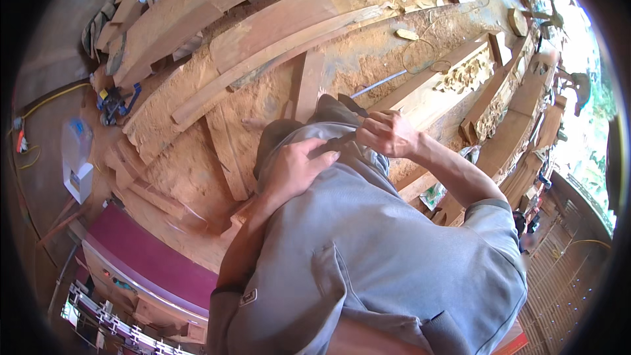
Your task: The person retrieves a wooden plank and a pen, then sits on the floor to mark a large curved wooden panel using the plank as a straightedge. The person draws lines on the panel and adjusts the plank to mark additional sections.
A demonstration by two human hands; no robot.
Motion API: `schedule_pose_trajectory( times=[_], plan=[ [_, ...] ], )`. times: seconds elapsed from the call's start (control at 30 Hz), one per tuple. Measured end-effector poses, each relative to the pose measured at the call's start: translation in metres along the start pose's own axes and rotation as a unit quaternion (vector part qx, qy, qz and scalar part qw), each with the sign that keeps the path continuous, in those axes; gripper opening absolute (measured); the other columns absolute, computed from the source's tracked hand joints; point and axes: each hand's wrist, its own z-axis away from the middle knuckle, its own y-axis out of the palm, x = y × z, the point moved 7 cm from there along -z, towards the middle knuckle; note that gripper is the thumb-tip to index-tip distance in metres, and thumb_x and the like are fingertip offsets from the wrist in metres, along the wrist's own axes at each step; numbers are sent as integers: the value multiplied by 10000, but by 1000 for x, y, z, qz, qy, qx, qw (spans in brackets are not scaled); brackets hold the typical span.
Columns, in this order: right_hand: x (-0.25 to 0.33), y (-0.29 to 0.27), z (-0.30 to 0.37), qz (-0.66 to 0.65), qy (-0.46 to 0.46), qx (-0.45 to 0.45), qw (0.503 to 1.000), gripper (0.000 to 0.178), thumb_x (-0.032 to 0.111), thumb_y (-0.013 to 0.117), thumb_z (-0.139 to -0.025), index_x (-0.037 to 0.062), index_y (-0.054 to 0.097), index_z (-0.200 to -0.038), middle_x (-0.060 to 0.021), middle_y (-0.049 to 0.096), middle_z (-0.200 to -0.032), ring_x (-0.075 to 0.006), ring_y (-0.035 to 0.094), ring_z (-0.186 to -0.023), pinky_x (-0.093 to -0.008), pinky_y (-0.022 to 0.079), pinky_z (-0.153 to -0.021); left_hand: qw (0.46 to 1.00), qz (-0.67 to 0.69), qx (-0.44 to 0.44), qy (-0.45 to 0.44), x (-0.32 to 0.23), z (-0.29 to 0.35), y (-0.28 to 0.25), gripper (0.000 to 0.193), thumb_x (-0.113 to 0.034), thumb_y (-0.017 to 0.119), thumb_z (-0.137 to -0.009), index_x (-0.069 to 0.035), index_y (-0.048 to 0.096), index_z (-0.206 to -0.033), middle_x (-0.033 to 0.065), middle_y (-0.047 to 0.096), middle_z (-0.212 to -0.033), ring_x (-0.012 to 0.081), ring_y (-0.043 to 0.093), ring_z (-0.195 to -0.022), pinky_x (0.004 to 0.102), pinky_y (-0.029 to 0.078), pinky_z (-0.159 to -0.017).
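Observation:
My left hand (pixel 299 169) rests at the front of my grey shirt (pixel 368 223), with thumb and fingers closing toward a dark, narrow piece (pixel 340 142) whose kind I cannot make out. My right hand (pixel 389 135) is curled in a fist-like pinch at the other end of that piece. Both hands are close together in front of my waist. Beyond them lies a wooden beam (pixel 420 95) with carved floral relief (pixel 465 73) at its far end.
Long curved timbers (pixel 276 33) lie across the sawdust-covered ground ahead. A blue-and-black power tool (pixel 115 104) and a white-and-blue container (pixel 77 161) stand at left. A maroon-topped surface (pixel 148 256) is at lower left. More carved beams (pixel 519 108) lie at right.

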Motion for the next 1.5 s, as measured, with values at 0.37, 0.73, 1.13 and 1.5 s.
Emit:
schedule_pose_trajectory(
  times=[0.37,0.73,1.13,1.5],
  plan=[
    [5,24,6,-378,291,-3,879,338,207,692,-850,-32,637,-1084,-186,652,-917,-338,646,-828,-424,523,-748,952,300,56,4,33,-33,16,329,-298,617,-924,3,652,-1051,45,662,-866,105,592,-687,231,460,-618],
    [63,-9,-2,-385,348,-165,839,270,216,641,-917,-14,571,-795,-213,555,-636,-370,571,-580,-435,429,-549,852,394,298,-175,-40,-2,9,178,-201,555,-971,-32,607,-998,9,555,-697,32,381,-454,176,291,-416],
    [26,78,99,-527,560,-192,609,319,197,618,-941,9,601,-1198,-136,677,-1089,-213,645,-1003,-334,501,-858,728,510,290,-356,43,-59,108,210,-234,535,-953,-49,567,-1048,39,606,-794,124,495,-547,246,394,-509],
    [-39,9,247,-567,532,-258,573,429,289,658,-920,-2,611,-1231,-134,681,-1126,-205,621,-1067,-344,474,-922,839,211,307,-397,-67,-151,233,158,-184,575,-942,-37,612,-988,41,613,-745,110,509,-536,212,372,-459]
  ],
)
